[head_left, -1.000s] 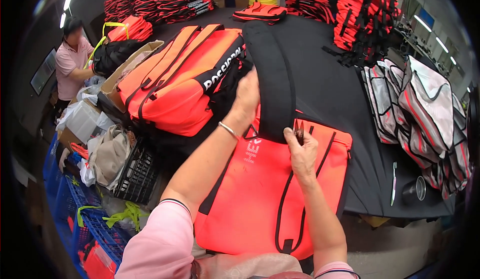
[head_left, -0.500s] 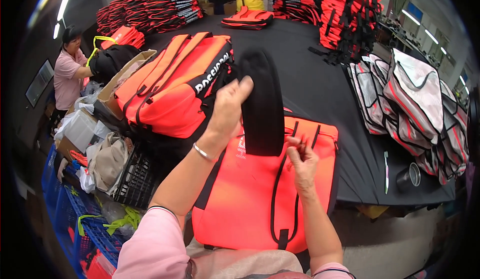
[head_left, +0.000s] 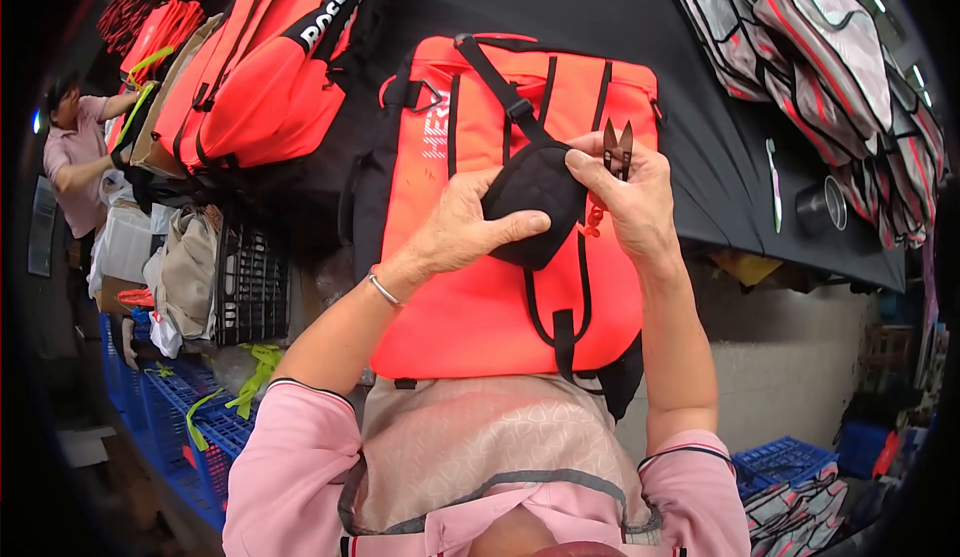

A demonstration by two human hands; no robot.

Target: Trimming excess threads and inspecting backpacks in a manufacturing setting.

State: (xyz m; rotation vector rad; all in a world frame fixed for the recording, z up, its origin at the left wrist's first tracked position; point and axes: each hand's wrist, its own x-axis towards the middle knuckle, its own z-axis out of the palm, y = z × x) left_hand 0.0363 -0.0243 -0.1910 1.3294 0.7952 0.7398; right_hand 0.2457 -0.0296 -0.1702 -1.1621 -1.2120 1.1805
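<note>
A bright orange-red backpack (head_left: 450, 327) with black trim lies flat in front of me on the black-covered table. My left hand (head_left: 462, 225) grips one side of its black padded shoulder strap (head_left: 532, 212), with the thumb lying across the pad. My right hand (head_left: 635, 202) is closed around a pair of dark thread snips (head_left: 618, 149), whose blades point away from me and stand slightly apart. The right thumb also presses on the strap's edge. From the pad, black webbing with a buckle (head_left: 519, 109) runs up to the bag's far edge.
At the left stand another orange backpack (head_left: 265, 87), a black crate (head_left: 252, 282) and blue baskets (head_left: 170, 397). A co-worker (head_left: 75, 152) handles things beyond them. Grey-white bags (head_left: 820, 37), a toothbrush (head_left: 774, 187) and a metal cup (head_left: 822, 205) are on the table's right.
The view has tilted downward. The strap, held up by my left hand before, is now lowered over the backpack between both hands. The snips now show clearly in my right hand.
</note>
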